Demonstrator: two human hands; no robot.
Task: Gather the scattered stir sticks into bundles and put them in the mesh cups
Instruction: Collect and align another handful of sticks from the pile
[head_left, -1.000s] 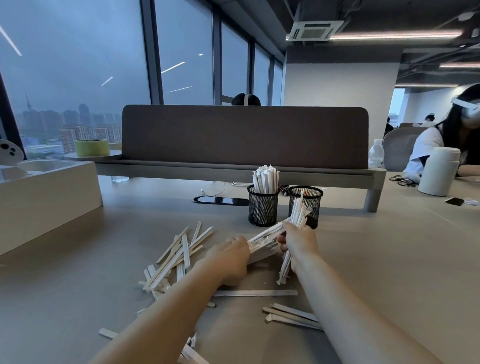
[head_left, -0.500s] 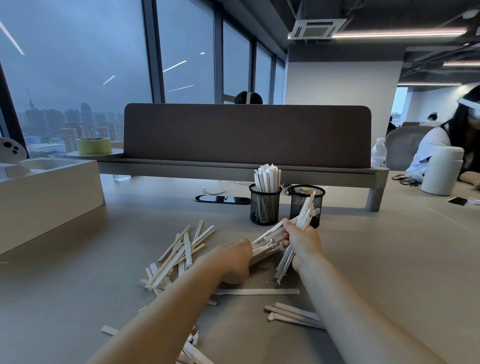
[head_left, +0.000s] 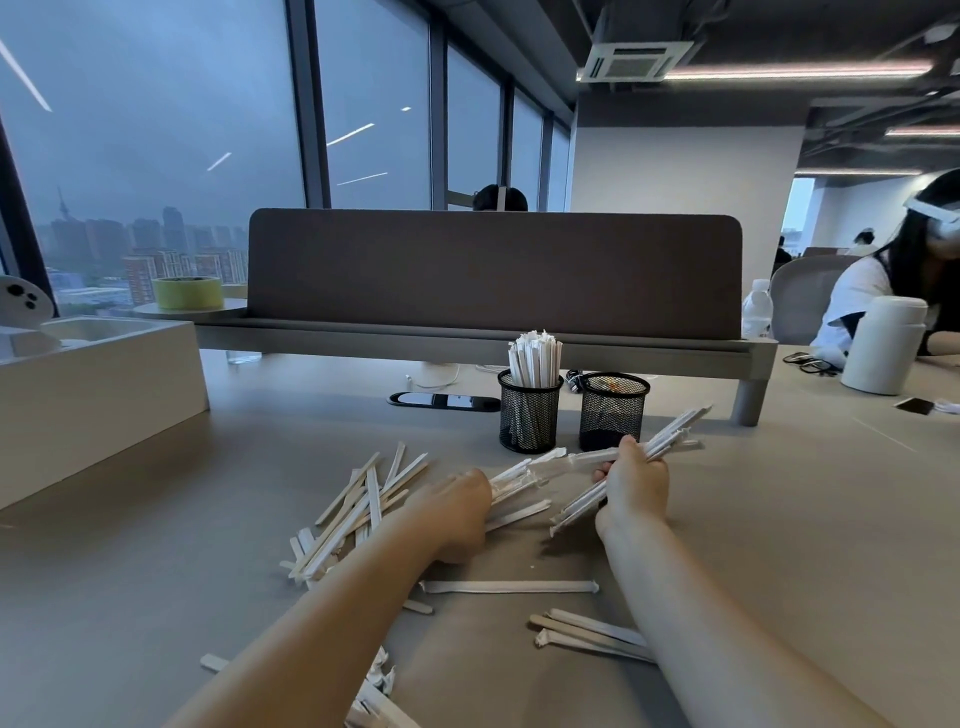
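Note:
My right hand (head_left: 634, 488) grips a bundle of paper-wrapped stir sticks (head_left: 667, 444), slanted low with its far end pointing right, just in front of the right mesh cup (head_left: 613, 410). That cup looks nearly empty. The left mesh cup (head_left: 530, 415) stands full of upright sticks. My left hand (head_left: 457, 512) rests on the table, its fingers closed over a few loose sticks (head_left: 519, 512). A scattered pile of sticks (head_left: 358, 512) lies to its left. One single stick (head_left: 509, 587) and a small group (head_left: 587, 631) lie between my forearms.
A brown desk divider (head_left: 493, 270) runs behind the cups, with a black phone (head_left: 441, 401) lying in front of it. A white box (head_left: 93, 384) stands at the left. At the right sit a white flask (head_left: 883, 343) and a person in a white shirt (head_left: 893, 280).
My right hand has tipped its bundle from nearly upright to a low slant pointing right, and moved a little right. My left hand stays on the sticks on the table.

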